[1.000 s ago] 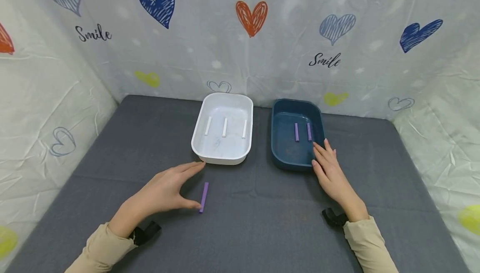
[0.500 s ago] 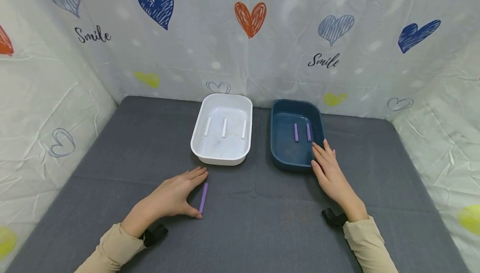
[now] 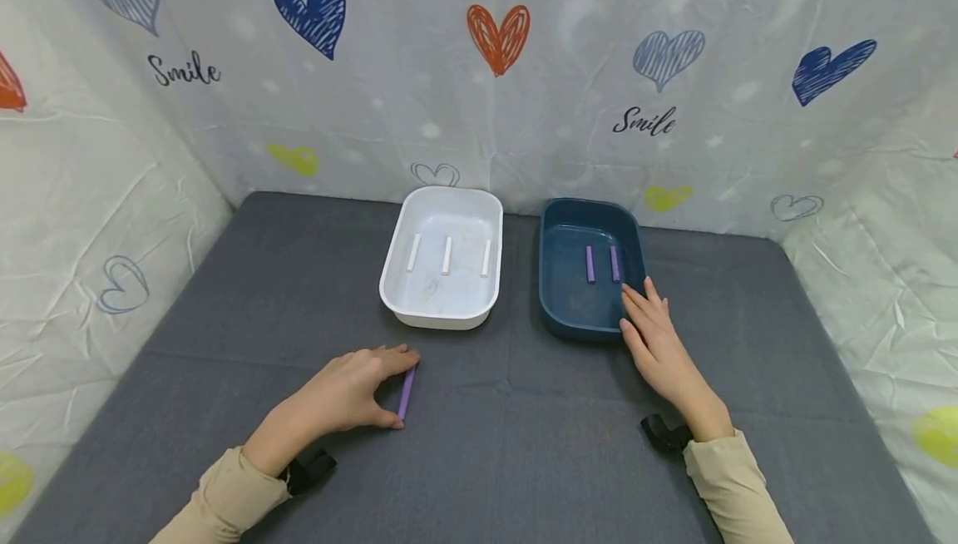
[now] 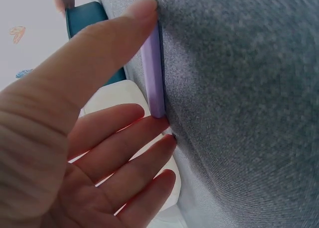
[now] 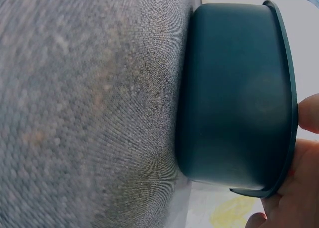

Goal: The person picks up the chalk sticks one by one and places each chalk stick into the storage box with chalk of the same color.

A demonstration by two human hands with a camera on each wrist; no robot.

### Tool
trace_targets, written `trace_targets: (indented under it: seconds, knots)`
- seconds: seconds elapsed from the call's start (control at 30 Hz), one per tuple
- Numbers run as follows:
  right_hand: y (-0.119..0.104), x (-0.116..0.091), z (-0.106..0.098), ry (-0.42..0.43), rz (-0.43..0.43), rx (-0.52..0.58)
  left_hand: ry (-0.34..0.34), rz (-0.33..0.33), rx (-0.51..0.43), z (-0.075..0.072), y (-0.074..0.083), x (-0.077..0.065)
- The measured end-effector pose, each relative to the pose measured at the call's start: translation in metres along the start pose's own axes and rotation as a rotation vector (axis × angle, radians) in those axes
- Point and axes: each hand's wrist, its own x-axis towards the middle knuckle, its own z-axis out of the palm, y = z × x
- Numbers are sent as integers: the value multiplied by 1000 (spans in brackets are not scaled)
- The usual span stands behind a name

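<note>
In the head view my left hand (image 3: pixel 344 386) spans a purple chalk stick (image 3: pixel 407 394) lengthwise on the grey cloth. The thumb is at its near end and fingertips at its far end; in the left wrist view the thumb covers one end of the chalk (image 4: pixel 154 73) and a fingertip meets the other. My right hand (image 3: pixel 662 348) rests on the near right rim of a dark blue tray (image 3: pixel 554 311), fingers fairly straight. Two purple chalk sticks (image 3: pixel 590 265) lie inside that tray. The right wrist view shows the blue tray's outer wall (image 5: pixel 234 93) beside my fingers.
Left of the blue tray stands a white tray (image 3: pixel 441 311) holding three white chalk sticks (image 3: pixel 446 255). A grey cloth (image 3: pixel 524 461) covers the table. Behind and at both sides hangs a pale curtain (image 3: pixel 419 95) printed with hearts.
My left hand has moved slightly right, and its fingers have come down to the far end of the purple chalk, with the thumb at the near end. The right hand has stayed at the blue tray.
</note>
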Motion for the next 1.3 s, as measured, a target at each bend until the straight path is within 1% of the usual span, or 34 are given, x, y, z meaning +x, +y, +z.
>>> trace_targets:
  seconds: [0.27,0.4,0.47,0.8,1.07,1.3]
  knots:
    - [1,0,-1,-6,3,6,28,41,-48,2,-1,3]
    - [1,-1,0,-5,1,4,28,37,-70,2,-1,3]
    - [1,-1,0,-5,0,6,28,34,-74,3,0,4]
    - [-2,0,-1,-8,14,5,36,55,-74,2,2,7]
    - [-1,0,-1,-12,13,8,40,61,-71,1,6,13]
    - [0,0,0,-9,12,6,41,90,-78,3,11,20]
